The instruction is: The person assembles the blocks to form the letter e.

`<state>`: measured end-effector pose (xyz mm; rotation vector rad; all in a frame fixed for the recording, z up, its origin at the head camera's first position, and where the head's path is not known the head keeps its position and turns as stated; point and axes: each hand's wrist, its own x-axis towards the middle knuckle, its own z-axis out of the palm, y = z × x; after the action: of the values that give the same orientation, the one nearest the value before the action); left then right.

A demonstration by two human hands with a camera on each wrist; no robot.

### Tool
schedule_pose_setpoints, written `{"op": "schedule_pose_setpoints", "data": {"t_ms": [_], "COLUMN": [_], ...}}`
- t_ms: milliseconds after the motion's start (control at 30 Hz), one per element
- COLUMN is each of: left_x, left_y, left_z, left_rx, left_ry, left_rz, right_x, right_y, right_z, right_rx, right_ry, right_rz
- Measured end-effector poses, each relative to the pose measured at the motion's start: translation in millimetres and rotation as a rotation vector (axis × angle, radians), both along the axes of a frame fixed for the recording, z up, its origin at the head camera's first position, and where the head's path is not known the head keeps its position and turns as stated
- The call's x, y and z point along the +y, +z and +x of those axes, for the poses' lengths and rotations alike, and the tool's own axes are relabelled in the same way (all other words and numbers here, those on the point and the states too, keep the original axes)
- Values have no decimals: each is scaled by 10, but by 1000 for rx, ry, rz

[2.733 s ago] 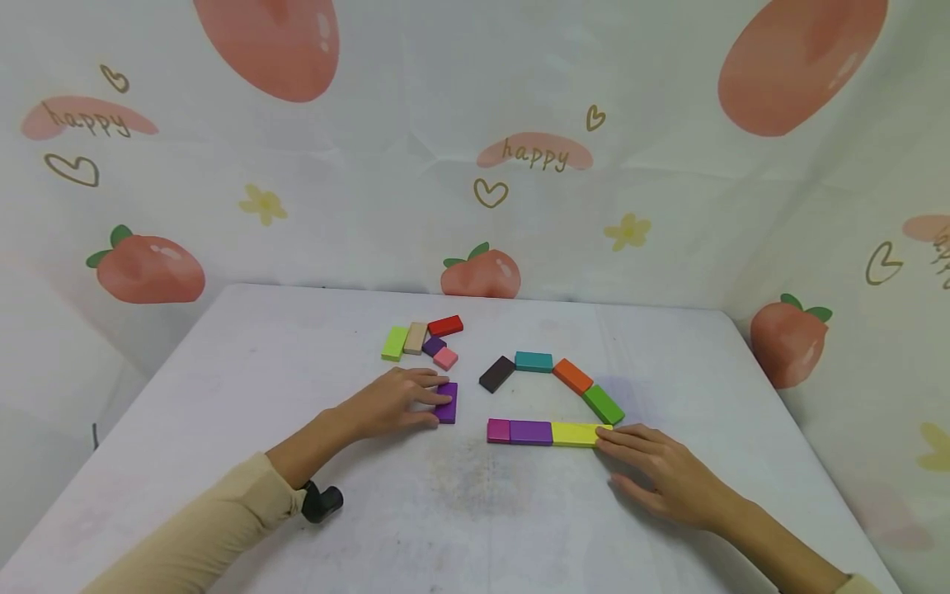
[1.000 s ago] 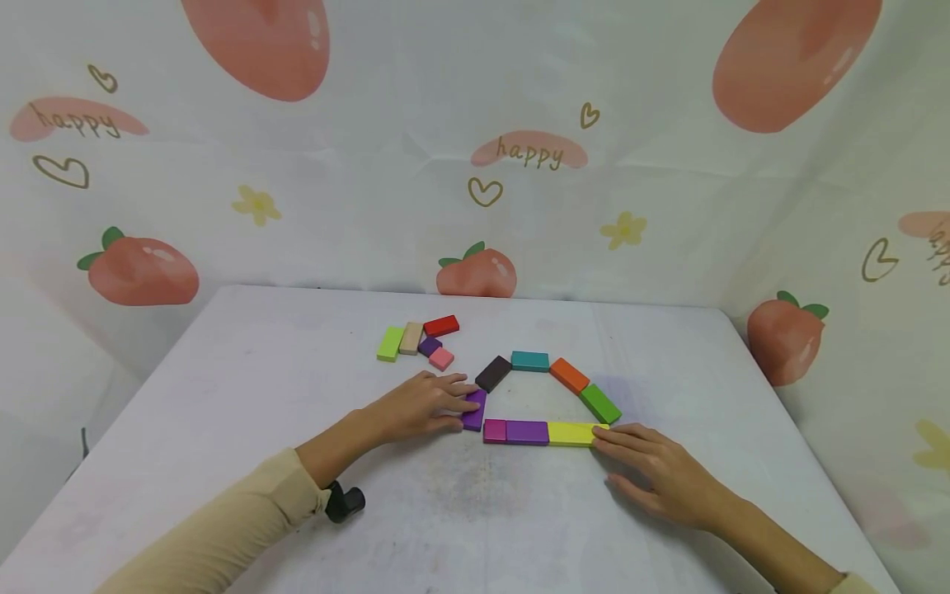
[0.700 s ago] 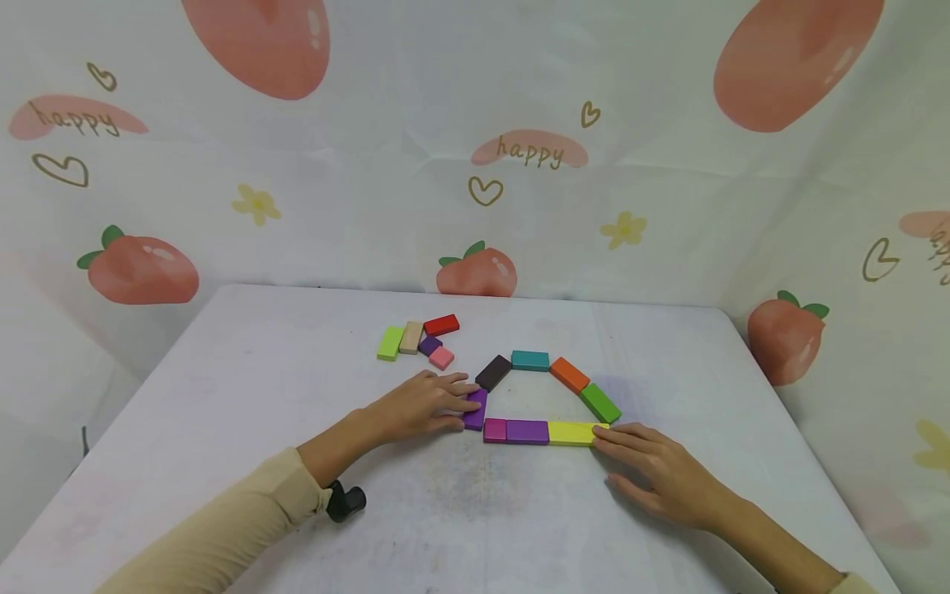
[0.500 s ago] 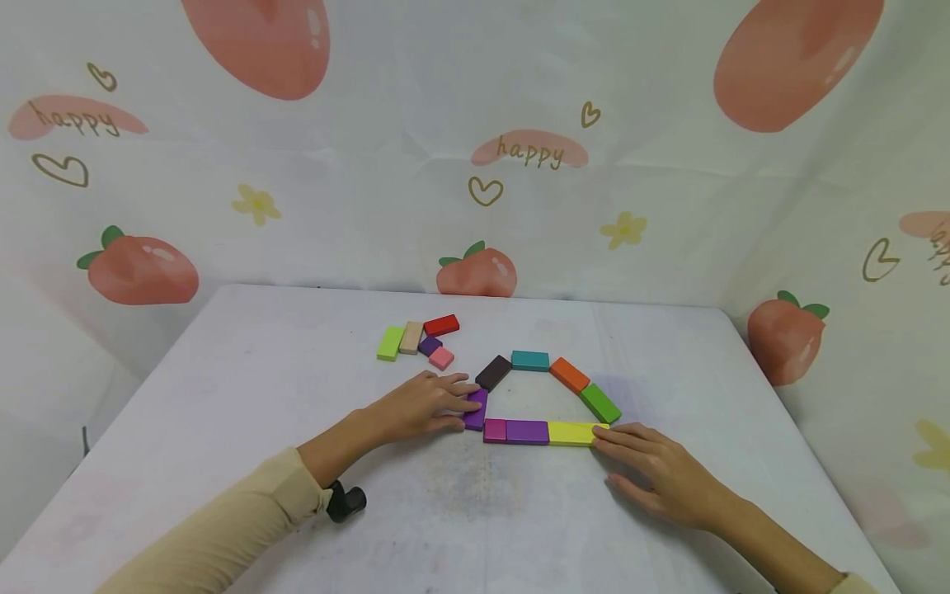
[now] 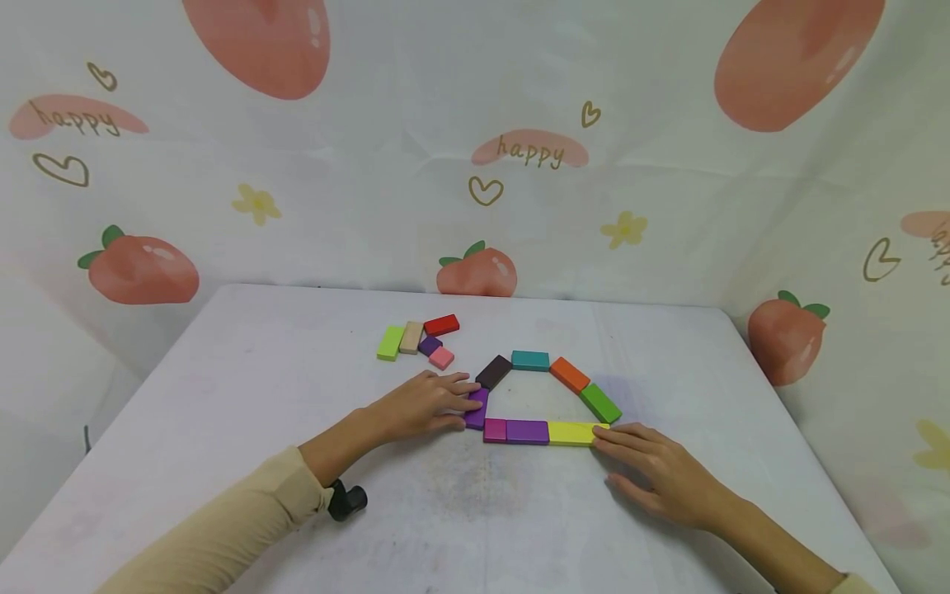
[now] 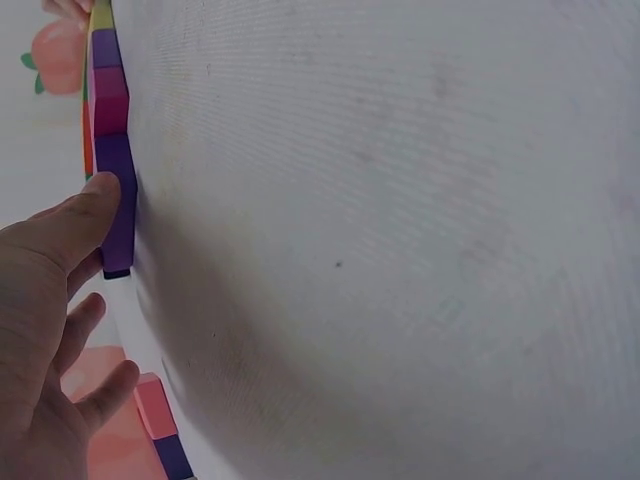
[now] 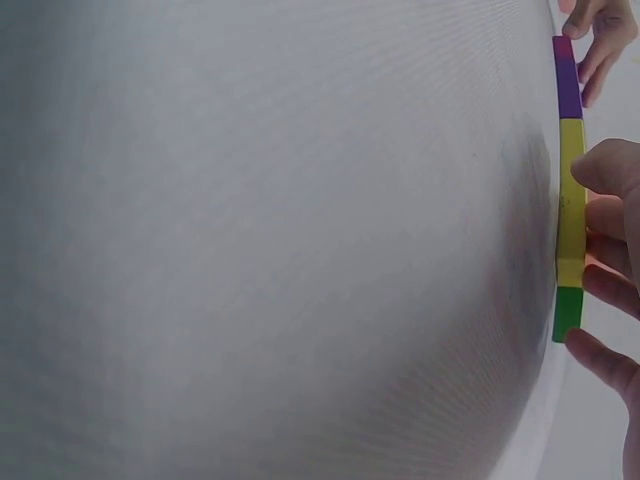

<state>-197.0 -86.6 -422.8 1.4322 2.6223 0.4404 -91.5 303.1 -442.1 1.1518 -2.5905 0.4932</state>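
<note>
My left hand (image 5: 419, 406) rests on a purple block (image 5: 479, 407), fingers lying over its top and the thumb by its left side. In the left wrist view the thumb (image 6: 95, 205) touches that block. The purple block's far end meets a black block (image 5: 493, 372), and its near end meets a magenta block (image 5: 495, 431). My right hand (image 5: 664, 474) touches the right end of a yellow block (image 5: 571, 433), its fingers extended. A second purple block (image 5: 528, 432) lies between the magenta and yellow ones. The fingers hide the yellow block's right end.
Teal (image 5: 530, 360), orange (image 5: 569, 374) and green (image 5: 600, 403) blocks form the arch above the straight row. Behind the left hand lie light green (image 5: 391, 343), tan (image 5: 411, 337), red (image 5: 442, 325), dark purple (image 5: 430, 345) and pink (image 5: 441, 357) blocks. A printed cloth hangs behind the white table (image 5: 416, 520).
My left hand has slid the purple block right, from standing apart to against the black and magenta blocks, with a slight tilt. The right hand has stayed at the yellow block.
</note>
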Motion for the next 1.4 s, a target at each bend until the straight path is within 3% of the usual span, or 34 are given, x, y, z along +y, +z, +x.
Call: {"op": "schedule_pose_setpoints", "data": {"t_ms": [467, 1033, 1233, 1400], "left_x": [0, -37, -252, -507], "left_y": [-20, 60, 166, 211], "left_z": [-2, -48, -210, -373], "left_rx": [5, -17, 4, -12], "left_ry": [-6, 34, 137, 293], "left_rz": [9, 43, 173, 247], "right_x": [1, -5, -9, -11], "right_y": [-2, -6, 3, 9], "right_z": [-3, -7, -9, -8], "right_rx": [11, 26, 31, 40], "right_ry": [-1, 4, 5, 10], "right_rz": [2, -3, -7, -3]}}
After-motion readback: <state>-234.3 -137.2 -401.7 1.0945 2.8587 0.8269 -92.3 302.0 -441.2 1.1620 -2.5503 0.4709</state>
